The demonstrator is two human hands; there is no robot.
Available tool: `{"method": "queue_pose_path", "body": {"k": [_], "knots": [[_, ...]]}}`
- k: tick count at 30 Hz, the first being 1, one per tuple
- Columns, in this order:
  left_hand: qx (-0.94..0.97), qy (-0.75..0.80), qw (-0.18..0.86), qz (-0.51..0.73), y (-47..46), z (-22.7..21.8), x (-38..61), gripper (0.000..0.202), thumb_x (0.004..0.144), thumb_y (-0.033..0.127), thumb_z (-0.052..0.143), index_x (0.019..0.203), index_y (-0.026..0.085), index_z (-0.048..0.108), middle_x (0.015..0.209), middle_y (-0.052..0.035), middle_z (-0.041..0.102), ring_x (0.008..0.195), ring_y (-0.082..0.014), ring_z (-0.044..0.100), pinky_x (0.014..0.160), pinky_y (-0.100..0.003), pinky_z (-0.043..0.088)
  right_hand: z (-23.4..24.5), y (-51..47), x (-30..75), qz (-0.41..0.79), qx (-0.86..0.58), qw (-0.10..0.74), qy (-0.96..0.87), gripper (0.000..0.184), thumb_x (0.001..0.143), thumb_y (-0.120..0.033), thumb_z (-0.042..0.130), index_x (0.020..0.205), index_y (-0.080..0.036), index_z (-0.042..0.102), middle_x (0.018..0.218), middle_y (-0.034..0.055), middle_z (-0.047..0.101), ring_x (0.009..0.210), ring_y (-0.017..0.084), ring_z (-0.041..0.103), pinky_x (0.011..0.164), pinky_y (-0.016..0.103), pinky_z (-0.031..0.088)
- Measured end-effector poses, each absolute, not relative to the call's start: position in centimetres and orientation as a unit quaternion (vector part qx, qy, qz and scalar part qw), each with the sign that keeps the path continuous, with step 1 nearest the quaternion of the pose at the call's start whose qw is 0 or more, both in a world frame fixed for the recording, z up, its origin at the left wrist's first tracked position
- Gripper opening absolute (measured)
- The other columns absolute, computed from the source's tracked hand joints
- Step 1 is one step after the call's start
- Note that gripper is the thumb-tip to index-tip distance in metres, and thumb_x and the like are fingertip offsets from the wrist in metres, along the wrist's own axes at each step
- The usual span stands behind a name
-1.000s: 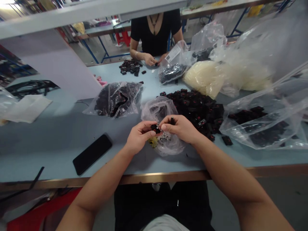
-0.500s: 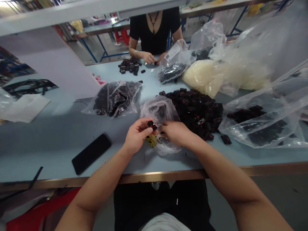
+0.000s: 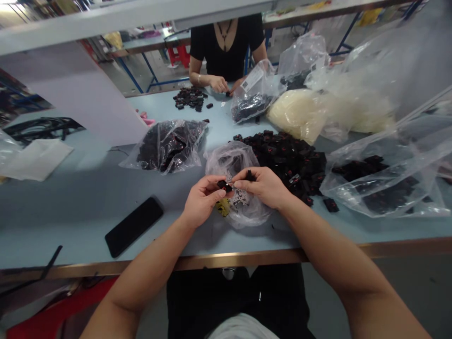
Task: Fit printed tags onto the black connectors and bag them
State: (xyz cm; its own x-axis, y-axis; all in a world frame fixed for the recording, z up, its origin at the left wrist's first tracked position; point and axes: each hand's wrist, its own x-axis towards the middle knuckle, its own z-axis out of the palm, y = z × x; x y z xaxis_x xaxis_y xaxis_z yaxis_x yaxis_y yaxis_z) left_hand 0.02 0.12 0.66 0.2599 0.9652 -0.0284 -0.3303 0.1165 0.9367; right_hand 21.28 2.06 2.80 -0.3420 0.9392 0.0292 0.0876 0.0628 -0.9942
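Note:
My left hand point(image 3: 202, 201) pinches a small black plastic part point(image 3: 224, 186) with red marking between thumb and fingers. My right hand point(image 3: 263, 187) faces it from the right and holds another small black part point(image 3: 250, 175) upright in its fingertips. Both hands hover over an open clear plastic bag point(image 3: 235, 160) holding a lacy grey-white piece point(image 3: 239, 198) and a yellow item point(image 3: 223, 206). Just right of that bag lies a loose heap of black parts point(image 3: 286, 160) with red marks, directly on the table.
A black phone point(image 3: 134, 227) lies left of my hands on the pale blue table point(image 3: 88, 188). Filled plastic bags point(image 3: 169, 147) of black parts and a bag of cream material point(image 3: 296, 113) stand around. Across the table, a co-worker's hands point(image 3: 219, 84) work beside a smaller heap.
My right hand has risen from inside the bag and now holds a black part up near my left hand. The left hand's part stays in its grip.

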Motion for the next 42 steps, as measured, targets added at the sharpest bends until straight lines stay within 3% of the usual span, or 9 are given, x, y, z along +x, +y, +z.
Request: {"method": "queue_pose_path", "body": {"k": [3,9,13,21,27,31,35,39,42], "knots": [[0.445,0.344,0.661,0.498,0.0,0.6,0.2,0.037,0.072,0.031,0.096,0.103,0.022,0.078,0.091,-0.0015,0.082,0.082,-0.0196,0.081,0.086,-0.037,0.068,2.5,1.7,20.7,0.618,-0.393,0.413,-0.541,0.032,0.076,-0.046,0.087,0.087,-0.017,0.079,0.075,0.0,0.071,0.065,0.013,0.059,0.063,0.027,0.047],[0.444,0.341,0.669,0.49,-0.3,0.7,0.3,0.035,0.071,0.029,0.097,0.1,0.022,0.079,0.093,-0.0021,0.083,0.081,-0.0192,0.081,0.085,-0.037,0.069,1.9,1.4,20.1,0.653,-0.384,0.435,-0.488,0.038,0.066,-0.047,0.096,0.082,-0.018,0.077,0.072,-0.0011,0.069,0.064,0.012,0.058,0.058,0.025,0.046],[0.447,0.336,0.669,0.489,-0.4,0.7,0.4,0.035,0.071,0.028,0.097,0.1,0.021,0.079,0.095,-0.0034,0.083,0.086,-0.0206,0.08,0.087,-0.039,0.069,2.2,1.4,20.2,0.665,-0.365,0.435,-0.485,0.035,0.066,-0.042,0.097,0.082,-0.018,0.077,0.073,-0.0018,0.071,0.063,0.011,0.061,0.063,0.026,0.05],[0.472,0.334,0.656,0.485,-0.4,0.5,0.3,0.034,0.071,0.028,0.097,0.101,0.022,0.081,0.093,-0.0022,0.083,0.084,-0.0183,0.08,0.082,-0.033,0.069,2.7,1.4,20.5,0.688,-0.366,0.406,-0.478,0.039,0.06,-0.041,0.099,0.079,-0.018,0.074,0.072,-0.0004,0.073,0.067,0.016,0.067,0.069,0.03,0.055],[0.561,0.36,0.584,0.464,-0.2,0.4,-0.3,0.028,0.073,0.026,0.095,0.098,0.02,0.082,0.096,-0.0046,0.083,0.087,-0.0195,0.08,0.083,-0.03,0.067,2.7,1.5,20.8,0.707,-0.36,0.355,-0.495,0.039,0.062,-0.039,0.099,0.078,-0.018,0.07,0.066,-0.0033,0.067,0.057,0.011,0.056,0.056,0.024,0.042],[0.541,0.36,0.599,0.468,-0.1,0.5,-0.3,0.031,0.076,0.029,0.093,0.101,0.019,0.077,0.094,-0.0029,0.081,0.084,-0.0186,0.079,0.082,-0.031,0.067,2.3,1.9,20.9,0.685,-0.368,0.372,-0.507,0.044,0.066,-0.048,0.097,0.083,-0.018,0.071,0.067,-0.0031,0.065,0.057,0.011,0.054,0.054,0.024,0.04],[0.49,0.354,0.629,0.489,-0.1,0.4,-0.2,0.03,0.08,0.03,0.091,0.097,0.02,0.069,0.091,0.0017,0.075,0.078,-0.0158,0.079,0.084,-0.033,0.068,2.3,2.1,20.8,0.649,-0.398,0.44,-0.476,0.055,0.077,-0.072,0.082,0.082,-0.018,0.071,0.067,-0.0013,0.059,0.054,0.01,0.047,0.046,0.024,0.035],[0.493,0.349,0.621,0.5,-0.2,0.3,-0.2,0.04,0.08,0.031,0.09,0.113,0.023,0.068,0.092,0.0026,0.074,0.076,-0.0173,0.08,0.08,-0.034,0.068,2.4,2.2,20.4,0.625,-0.423,0.497,-0.428,0.068,0.081,-0.089,0.064,0.078,-0.021,0.068,0.073,0.0052,0.061,0.064,0.018,0.057,0.046,0.028,0.048],[0.514,0.351,0.605,0.497,-0.4,0.5,-0.2,0.037,0.08,0.031,0.09,0.109,0.022,0.068,0.09,0.0021,0.074,0.076,-0.0182,0.082,0.078,-0.03,0.067,2.1,2.3,20.4,0.577,-0.446,0.526,-0.438,0.069,0.084,-0.091,0.057,0.074,-0.023,0.065,0.071,0.0048,0.058,0.064,0.019,0.058,0.05,0.031,0.054]]}}
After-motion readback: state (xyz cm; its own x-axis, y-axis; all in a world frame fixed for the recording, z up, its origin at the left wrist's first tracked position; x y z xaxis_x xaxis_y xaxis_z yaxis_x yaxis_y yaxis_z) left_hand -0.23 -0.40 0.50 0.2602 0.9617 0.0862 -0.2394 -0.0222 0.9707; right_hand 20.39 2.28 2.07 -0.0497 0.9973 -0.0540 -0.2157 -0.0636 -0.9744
